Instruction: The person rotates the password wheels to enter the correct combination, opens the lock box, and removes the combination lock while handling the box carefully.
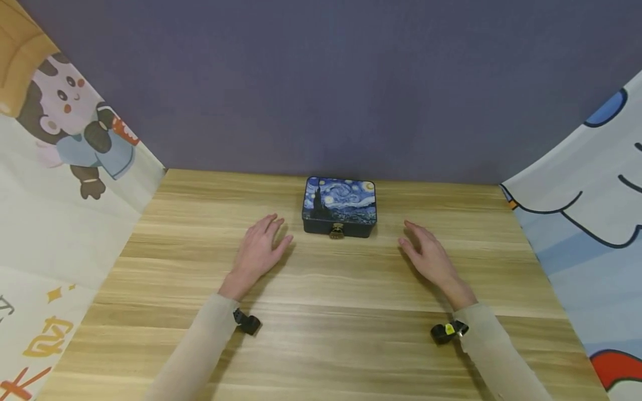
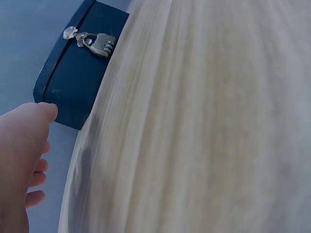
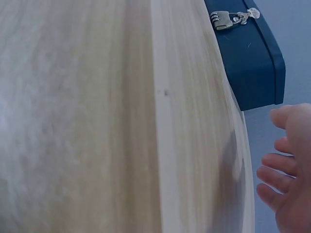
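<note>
A dark blue tin box with a swirling night-sky picture on its lid sits closed near the back of the table. On its front hangs a small combination padlock, its number wheels showing in the left wrist view on the padlock. To the left of the box is my left hand, fingers relaxed and holding nothing. My right hand is on the other side, apart from the box, thumb and fingers loosely spread with nothing between them.
The wood-grain table meets a dark grey-blue panel just behind the box. Printed cloths with cartoon figures border it, a left cloth and a right cloth. Small black cameras sit on both wrists.
</note>
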The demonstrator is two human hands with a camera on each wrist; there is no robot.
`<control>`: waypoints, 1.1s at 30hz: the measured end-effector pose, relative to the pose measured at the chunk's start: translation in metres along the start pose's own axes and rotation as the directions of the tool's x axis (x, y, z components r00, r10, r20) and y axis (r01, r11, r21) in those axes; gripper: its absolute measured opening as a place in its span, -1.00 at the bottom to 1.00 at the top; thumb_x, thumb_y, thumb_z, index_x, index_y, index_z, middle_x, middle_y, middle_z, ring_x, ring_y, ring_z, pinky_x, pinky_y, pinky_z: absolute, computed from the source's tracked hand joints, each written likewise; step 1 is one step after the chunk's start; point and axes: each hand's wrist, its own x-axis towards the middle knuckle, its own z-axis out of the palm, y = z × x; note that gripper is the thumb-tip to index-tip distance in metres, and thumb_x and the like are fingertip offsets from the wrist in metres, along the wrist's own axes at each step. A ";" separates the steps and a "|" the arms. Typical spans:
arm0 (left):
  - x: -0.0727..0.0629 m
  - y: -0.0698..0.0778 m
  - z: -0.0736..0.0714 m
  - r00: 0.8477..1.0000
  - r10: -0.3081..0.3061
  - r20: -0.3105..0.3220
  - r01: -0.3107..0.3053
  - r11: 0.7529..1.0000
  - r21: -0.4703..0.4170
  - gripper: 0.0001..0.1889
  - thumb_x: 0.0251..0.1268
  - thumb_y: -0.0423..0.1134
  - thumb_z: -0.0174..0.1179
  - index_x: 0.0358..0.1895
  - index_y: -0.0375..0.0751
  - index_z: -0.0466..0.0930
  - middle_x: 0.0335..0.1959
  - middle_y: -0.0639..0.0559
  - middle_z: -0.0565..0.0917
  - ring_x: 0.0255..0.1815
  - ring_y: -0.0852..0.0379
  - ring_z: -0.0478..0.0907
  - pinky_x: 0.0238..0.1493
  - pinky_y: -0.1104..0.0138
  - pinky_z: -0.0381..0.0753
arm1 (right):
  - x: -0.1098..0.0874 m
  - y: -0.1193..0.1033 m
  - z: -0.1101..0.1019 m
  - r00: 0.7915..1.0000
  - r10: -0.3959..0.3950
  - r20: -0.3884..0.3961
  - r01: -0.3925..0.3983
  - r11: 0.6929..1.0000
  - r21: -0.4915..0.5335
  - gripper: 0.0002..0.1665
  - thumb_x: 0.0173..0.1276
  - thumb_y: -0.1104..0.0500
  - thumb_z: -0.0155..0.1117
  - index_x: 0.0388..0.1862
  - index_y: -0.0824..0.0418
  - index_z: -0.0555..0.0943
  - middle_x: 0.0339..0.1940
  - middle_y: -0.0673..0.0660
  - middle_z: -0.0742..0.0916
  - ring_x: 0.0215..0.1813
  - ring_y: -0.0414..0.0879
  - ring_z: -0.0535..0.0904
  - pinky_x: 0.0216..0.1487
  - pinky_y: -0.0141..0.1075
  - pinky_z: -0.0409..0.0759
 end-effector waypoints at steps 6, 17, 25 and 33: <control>0.000 0.004 0.001 1.000 -0.004 -0.001 0.004 1.000 -0.011 -0.35 0.58 0.18 0.04 0.43 -0.28 0.44 0.47 -0.30 0.43 0.50 -0.23 0.35 0.56 -0.10 0.28 | 0.000 -0.002 0.001 1.000 -0.007 -0.013 0.007 1.000 0.012 -0.32 0.65 0.00 0.10 0.54 0.38 0.30 0.51 0.44 0.43 0.53 0.40 0.29 0.55 0.29 0.20; -0.001 0.009 0.005 1.000 0.019 -0.009 -0.019 1.000 0.005 -0.41 0.55 0.15 0.10 0.36 -0.25 0.52 0.40 -0.27 0.51 0.44 -0.22 0.42 0.51 -0.08 0.36 | 0.000 -0.006 0.007 1.000 -0.021 -0.021 0.022 0.999 0.032 -0.36 0.65 0.02 0.11 0.50 0.40 0.36 0.45 0.44 0.49 0.48 0.39 0.35 0.52 0.27 0.26; 0.001 0.013 0.005 1.000 0.025 0.006 -0.025 1.000 -0.007 -0.41 0.55 0.16 0.09 0.34 -0.25 0.54 0.40 -0.25 0.53 0.43 -0.21 0.43 0.51 -0.07 0.36 | 0.001 -0.012 0.008 1.000 -0.009 0.004 0.009 0.999 0.049 -0.36 0.66 0.00 0.09 0.50 0.39 0.37 0.46 0.43 0.49 0.49 0.38 0.36 0.53 0.26 0.27; 0.002 0.016 0.004 1.000 0.027 0.014 -0.027 1.000 -0.006 -0.41 0.56 0.16 0.09 0.35 -0.26 0.53 0.39 -0.25 0.53 0.44 -0.21 0.43 0.52 -0.07 0.35 | 0.003 -0.013 0.013 1.000 -0.022 -0.006 0.022 0.999 0.050 -0.39 0.65 0.03 0.11 0.48 0.40 0.38 0.44 0.43 0.51 0.46 0.38 0.40 0.50 0.24 0.32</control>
